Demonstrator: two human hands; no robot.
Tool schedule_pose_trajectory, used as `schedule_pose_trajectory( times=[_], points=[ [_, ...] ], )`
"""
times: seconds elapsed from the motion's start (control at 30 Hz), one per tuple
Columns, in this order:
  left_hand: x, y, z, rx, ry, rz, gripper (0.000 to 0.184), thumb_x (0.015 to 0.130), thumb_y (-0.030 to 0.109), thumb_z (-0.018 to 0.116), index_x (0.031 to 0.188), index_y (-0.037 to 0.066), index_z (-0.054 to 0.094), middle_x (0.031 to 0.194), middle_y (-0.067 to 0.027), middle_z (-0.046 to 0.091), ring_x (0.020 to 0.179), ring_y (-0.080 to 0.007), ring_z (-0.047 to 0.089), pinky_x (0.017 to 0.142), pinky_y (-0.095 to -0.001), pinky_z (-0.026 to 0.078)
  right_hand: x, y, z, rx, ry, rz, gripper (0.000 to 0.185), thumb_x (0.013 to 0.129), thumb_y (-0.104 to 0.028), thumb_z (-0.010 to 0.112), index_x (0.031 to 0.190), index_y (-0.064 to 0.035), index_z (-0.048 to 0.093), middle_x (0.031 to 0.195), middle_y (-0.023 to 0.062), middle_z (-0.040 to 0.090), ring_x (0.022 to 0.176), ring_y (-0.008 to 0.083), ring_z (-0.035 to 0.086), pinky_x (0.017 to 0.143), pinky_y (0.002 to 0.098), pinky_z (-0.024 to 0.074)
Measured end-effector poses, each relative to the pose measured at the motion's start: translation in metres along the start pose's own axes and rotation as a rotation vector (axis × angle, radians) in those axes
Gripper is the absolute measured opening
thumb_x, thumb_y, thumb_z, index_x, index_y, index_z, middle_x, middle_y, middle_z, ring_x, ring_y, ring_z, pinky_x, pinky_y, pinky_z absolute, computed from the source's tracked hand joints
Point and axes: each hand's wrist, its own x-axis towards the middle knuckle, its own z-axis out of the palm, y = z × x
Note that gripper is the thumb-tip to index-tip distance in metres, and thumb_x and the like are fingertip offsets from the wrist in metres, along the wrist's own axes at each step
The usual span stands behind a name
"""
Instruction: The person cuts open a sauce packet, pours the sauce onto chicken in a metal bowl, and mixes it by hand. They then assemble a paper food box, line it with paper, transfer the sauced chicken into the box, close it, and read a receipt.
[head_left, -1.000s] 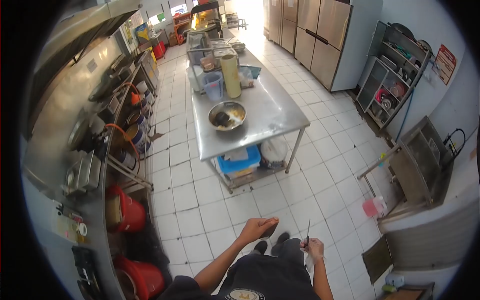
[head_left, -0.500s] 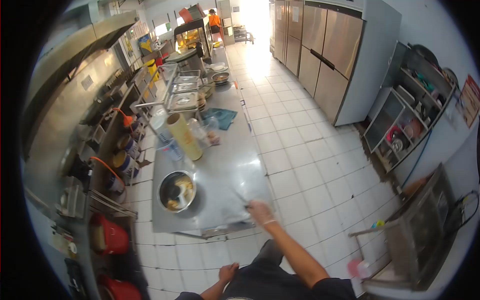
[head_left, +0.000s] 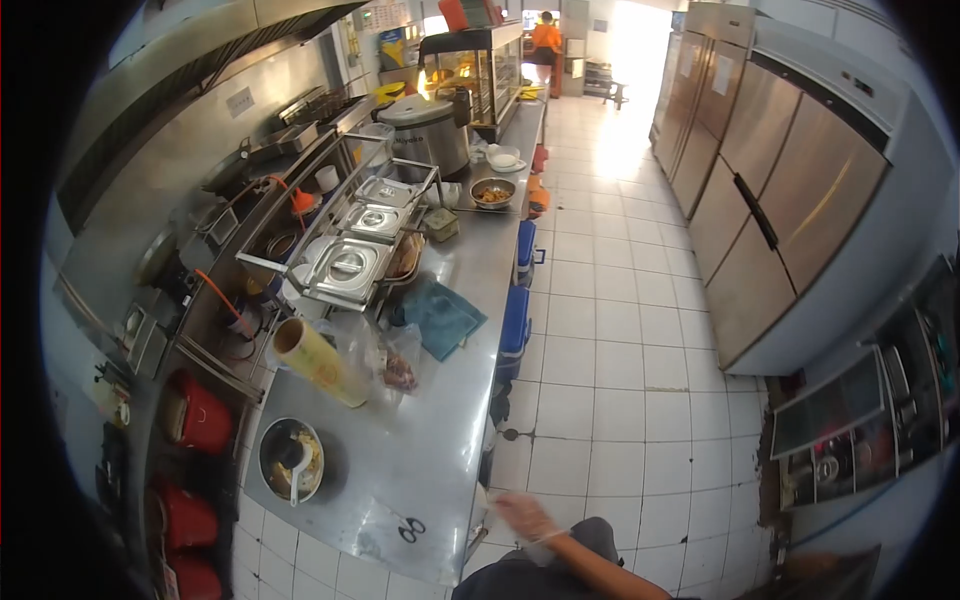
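Note:
My right hand (head_left: 525, 517), in a clear plastic glove, is beside the right edge of the steel table (head_left: 400, 460). It is blurred, so its finger grip is unclear. Scissors (head_left: 410, 529) with black handles lie on the tabletop, left of this hand and apart from it. Farther left stands a metal bowl (head_left: 264, 468) of pale yellowish food, with a white-handled utensil (head_left: 295, 485) resting inside. My left hand is out of view.
A large plastic-wrap roll (head_left: 320, 364), a bag of food (head_left: 400, 368) and a teal cloth (head_left: 443, 317) are on the table. Lidded steel pans (head_left: 347, 266) stand beyond. Fridges (head_left: 755, 190) line the right side; a person in orange (head_left: 546, 40) stands far back.
The scissors left my right hand and now lie on the table. My view has shifted, showing more of the far counter. My left hand has gone out of sight.

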Motion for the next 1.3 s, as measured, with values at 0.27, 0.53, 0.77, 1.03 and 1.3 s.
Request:
schedule_pose_trajectory(
  times=[0.27, 0.53, 0.77, 1.03, 1.3],
  points=[
    [0.077, 0.186, 0.027, -0.096, 0.142, -0.233, 0.055, 0.096, 0.06, 0.048, 0.101, 0.013, 0.076, 0.081, -0.0202, 0.07, 0.08, -0.0359, 0.07, 0.069, -0.0458, 0.052, 0.023, 0.238, -0.3, 0.112, 0.487, 0.326, 0.02, 0.091, -0.019, 0.068, 0.099, -0.0008, 0.068, 0.088, 0.0119, 0.072, 0.076, 0.024, 0.07, 0.071, 0.0356, 0.0555],
    [0.232, 0.459, -0.103, -0.263, 0.619, 0.18, 0.027, 0.099, 0.032, 0.058, 0.112, 0.015, 0.075, 0.091, -0.0156, 0.073, 0.085, -0.0327, 0.072, 0.073, -0.0369, 0.054, 0.326, 0.147, -0.493, -0.37, -0.064, -0.086, 0.057, 0.082, -0.041, 0.078, 0.125, -0.0078, 0.06, 0.122, 0.0158, 0.065, 0.118, 0.0331, 0.06, 0.099, 0.0445, 0.0479],
    [0.369, 0.671, -0.341, -0.477, 0.167, 0.641, 0.028, 0.097, 0.033, 0.065, 0.115, 0.014, 0.075, 0.094, -0.0077, 0.076, 0.081, -0.0124, 0.069, 0.079, -0.0274, 0.053, 0.568, 0.075, -0.555, -0.251, -0.468, -0.56, 0.081, 0.072, -0.041, 0.087, 0.138, -0.0073, 0.053, 0.137, 0.0169, 0.057, 0.132, 0.0364, 0.051, 0.107, 0.0434, 0.0441],
    [0.543, 0.724, -0.453, -1.013, 0.277, 0.281, 0.032, 0.097, 0.03, 0.068, 0.111, 0.002, 0.074, 0.093, -0.0034, 0.074, 0.082, -0.0084, 0.064, 0.075, -0.0227, 0.051, 0.751, 0.075, -0.577, 0.672, -0.816, 0.09, 0.059, 0.083, -0.018, 0.081, 0.132, 0.0006, 0.054, 0.119, 0.0058, 0.066, 0.107, 0.0165, 0.063, 0.096, 0.033, 0.0512],
    [0.677, 0.682, -0.469, -1.39, 0.511, -0.088, 0.032, 0.096, 0.026, 0.069, 0.115, 0.0, 0.072, 0.104, -0.0038, 0.072, 0.088, -0.0087, 0.065, 0.078, -0.0231, 0.051, 0.902, 0.095, -0.545, 0.78, -1.117, 0.574, 0.052, 0.09, -0.015, 0.072, 0.135, 0.0003, 0.05, 0.121, 0.0083, 0.065, 0.107, 0.018, 0.065, 0.096, 0.0331, 0.0525]
  ],
)
